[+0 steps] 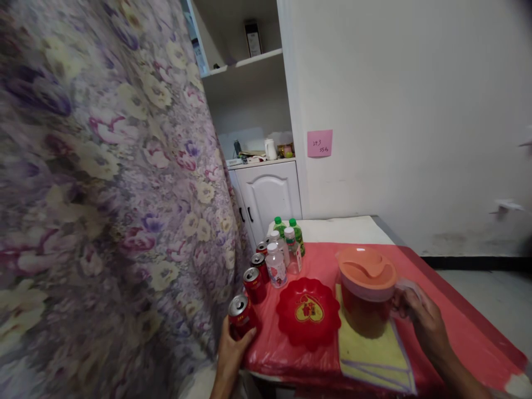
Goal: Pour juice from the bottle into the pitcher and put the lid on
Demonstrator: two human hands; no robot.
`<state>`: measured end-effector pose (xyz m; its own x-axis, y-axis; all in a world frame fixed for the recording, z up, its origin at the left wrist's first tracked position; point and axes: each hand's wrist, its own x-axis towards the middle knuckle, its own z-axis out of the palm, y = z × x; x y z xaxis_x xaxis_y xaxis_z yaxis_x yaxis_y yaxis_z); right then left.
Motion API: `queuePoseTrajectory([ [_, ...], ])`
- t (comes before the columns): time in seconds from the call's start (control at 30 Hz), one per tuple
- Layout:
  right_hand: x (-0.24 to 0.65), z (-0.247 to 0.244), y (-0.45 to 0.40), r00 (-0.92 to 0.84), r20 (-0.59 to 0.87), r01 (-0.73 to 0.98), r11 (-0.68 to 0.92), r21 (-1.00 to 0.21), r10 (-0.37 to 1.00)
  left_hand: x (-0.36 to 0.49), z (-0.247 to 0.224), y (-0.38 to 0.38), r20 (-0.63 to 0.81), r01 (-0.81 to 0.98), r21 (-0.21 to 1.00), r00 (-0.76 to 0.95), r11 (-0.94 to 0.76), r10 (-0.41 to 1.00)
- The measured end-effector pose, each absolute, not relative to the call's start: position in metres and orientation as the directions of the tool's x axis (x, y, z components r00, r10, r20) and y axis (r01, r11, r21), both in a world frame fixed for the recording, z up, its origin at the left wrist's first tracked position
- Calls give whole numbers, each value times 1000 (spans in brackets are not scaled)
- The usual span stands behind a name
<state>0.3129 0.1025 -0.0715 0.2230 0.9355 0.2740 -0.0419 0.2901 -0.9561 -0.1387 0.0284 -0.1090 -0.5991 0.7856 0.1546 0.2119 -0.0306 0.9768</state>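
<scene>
My left hand [235, 344] is wrapped round a red drink can [241, 317] at the table's left front edge. My right hand [421, 316] has its fingers closed round the clear handle of a pitcher [368, 307], which has an orange lid [366, 267] and stands on a folded yellow cloth [376, 360]. Between the hands lies a red scalloped plate [308, 314] with a gold heart design. Behind the held can, more red cans [255, 285] line the left edge, beside clear bottles with white caps [276, 266].
Green-capped bottles [296, 235] stand farther back on the red-covered table [440, 310]. A flowered curtain [137, 221] hangs close along the left. Behind is a white cabinet [270, 191] with shelves; a pink note [320, 143] is on the wall.
</scene>
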Motion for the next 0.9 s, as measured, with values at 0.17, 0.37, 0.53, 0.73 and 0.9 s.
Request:
queuePoseTrajectory([
  [0.17, 313, -70, 103, 230, 289, -16, 301, -954, 929, -137, -117, 38, 159, 235, 972, -603, -16, 782],
  [0.37, 313, -72, 104, 227, 279, -35, 294, -955, 933, -132, -119, 43, 161, 246, 969, -609, -8, 776],
  [0.53, 312, -71, 103, 230, 275, -22, 288, -957, 934, -129, -120, 42, 155, 219, 975, -566, -34, 810],
  [0.73, 309, -62, 99, 247, 295, -40, 314, -949, 923, -128, -119, 38, 133, 190, 981, -534, -34, 835],
  [0.9, 311, -66, 101, 239, 282, -13, 294, -956, 929, -127, -114, 36, 134, 181, 983, -546, -39, 827],
])
